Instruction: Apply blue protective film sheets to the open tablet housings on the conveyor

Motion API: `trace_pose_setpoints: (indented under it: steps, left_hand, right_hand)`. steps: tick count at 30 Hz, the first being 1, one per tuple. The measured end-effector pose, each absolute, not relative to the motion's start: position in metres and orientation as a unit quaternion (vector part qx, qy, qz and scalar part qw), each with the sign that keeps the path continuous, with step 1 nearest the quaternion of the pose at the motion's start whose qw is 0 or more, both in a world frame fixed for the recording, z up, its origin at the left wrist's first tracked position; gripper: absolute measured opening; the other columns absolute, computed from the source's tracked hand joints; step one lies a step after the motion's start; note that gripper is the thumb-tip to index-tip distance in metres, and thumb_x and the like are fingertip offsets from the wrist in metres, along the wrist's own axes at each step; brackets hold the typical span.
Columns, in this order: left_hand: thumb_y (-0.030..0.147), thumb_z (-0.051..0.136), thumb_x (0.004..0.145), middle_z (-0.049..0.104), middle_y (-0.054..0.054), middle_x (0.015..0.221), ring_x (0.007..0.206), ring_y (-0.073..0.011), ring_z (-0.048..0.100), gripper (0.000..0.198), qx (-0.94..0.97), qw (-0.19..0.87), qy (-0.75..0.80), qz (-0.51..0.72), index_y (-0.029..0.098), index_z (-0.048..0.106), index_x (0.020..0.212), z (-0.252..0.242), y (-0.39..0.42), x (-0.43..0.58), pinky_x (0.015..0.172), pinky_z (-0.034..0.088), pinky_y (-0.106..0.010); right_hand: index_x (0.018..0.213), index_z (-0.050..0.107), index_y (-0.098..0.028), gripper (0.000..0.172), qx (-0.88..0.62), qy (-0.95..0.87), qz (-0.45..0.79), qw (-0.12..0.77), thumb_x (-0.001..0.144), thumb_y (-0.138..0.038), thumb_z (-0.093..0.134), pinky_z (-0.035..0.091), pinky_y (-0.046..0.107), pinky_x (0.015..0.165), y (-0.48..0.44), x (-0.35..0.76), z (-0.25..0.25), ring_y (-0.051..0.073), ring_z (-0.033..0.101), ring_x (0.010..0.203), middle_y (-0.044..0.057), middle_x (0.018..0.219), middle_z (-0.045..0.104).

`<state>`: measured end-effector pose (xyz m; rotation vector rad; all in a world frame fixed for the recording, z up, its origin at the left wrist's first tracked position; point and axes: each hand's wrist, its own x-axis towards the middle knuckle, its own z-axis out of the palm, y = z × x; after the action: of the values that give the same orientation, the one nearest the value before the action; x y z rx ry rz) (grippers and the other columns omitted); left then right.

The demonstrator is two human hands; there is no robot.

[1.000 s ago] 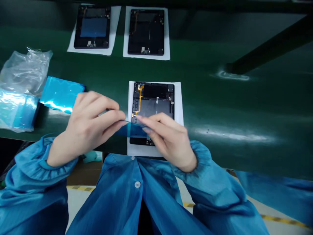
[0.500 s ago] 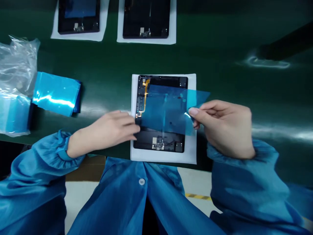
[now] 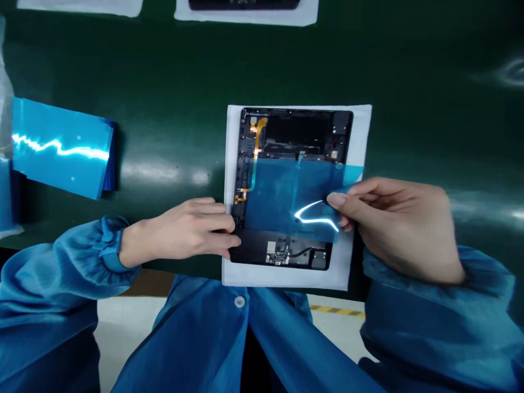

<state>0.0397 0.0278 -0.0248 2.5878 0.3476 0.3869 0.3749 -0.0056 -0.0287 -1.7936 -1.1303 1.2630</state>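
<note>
An opened tablet (image 3: 256,248) with bare inner parts and an orange flex cable (image 3: 257,147) lies on a white foam sheet (image 3: 286,277). Over its middle is a translucent blue film (image 3: 274,196), curved with a bright glare. My right hand (image 3: 397,224) pinches this film at its right edge between thumb and fingers. How much of the film touches the tablet, I cannot tell. My left hand (image 3: 184,229) has its bent fingers at the tablet's lower left edge, gripping it; the thumb is partly hidden.
To the left lies a stack of blue films (image 3: 61,142), with part of a clear plastic bag (image 3: 5,109) beside it. At the top are another dark device (image 3: 245,4) and its white sheet (image 3: 245,16), cut off by the frame. The green table (image 3: 164,82) has its near edge close to my body.
The view has shifted closer to the tablet. My left fingers have come onto the tablet's edge. The film has moved down along the tablet and sits less far past its right side.
</note>
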Motion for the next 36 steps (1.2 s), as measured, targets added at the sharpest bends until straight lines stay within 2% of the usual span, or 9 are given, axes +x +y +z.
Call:
trace_pose_setpoints:
  steps: [9,19,36]
  left_hand:
    - [0.037,0.059,0.111,0.075,-0.002,0.094,0.081,-0.0152,0.064,0.026,0.945,0.264,0.135,0.141,0.019,0.077,0.109,-0.0217,0.0286,0.043,0.07,0.045,-0.031]
    - [0.036,0.061,0.109,0.076,-0.003,0.096,0.081,-0.0155,0.065,0.024,0.942,0.27,0.135,0.144,0.018,0.077,0.111,-0.0224,0.0291,0.0438,0.069,0.043,-0.031]
    - [0.038,0.057,0.111,0.072,-0.001,0.091,0.08,-0.015,0.061,0.027,0.945,0.264,0.139,0.135,0.019,0.076,0.111,-0.0215,0.0277,0.0421,0.069,0.043,-0.031]
  right_hand:
    - [0.076,0.076,-0.021,0.018,-0.677,-0.465,0.458,0.34,0.077,-0.03,0.093,0.05,0.019,0.044,-0.0068,0.3729,-0.0257,0.009,0.059,0.045,-0.003,0.057,0.068]
    - [0.075,0.075,-0.02,0.018,-0.682,-0.468,0.459,0.325,0.079,-0.028,0.09,0.05,0.018,0.044,-0.0044,0.3693,-0.0196,0.008,0.058,0.045,-0.003,0.058,0.068]
    - [0.077,0.075,-0.019,0.029,-0.695,-0.451,0.478,0.293,0.077,-0.042,0.092,0.05,0.018,0.043,-0.0024,0.3713,-0.0224,0.01,0.058,0.043,0.0,0.056,0.068]
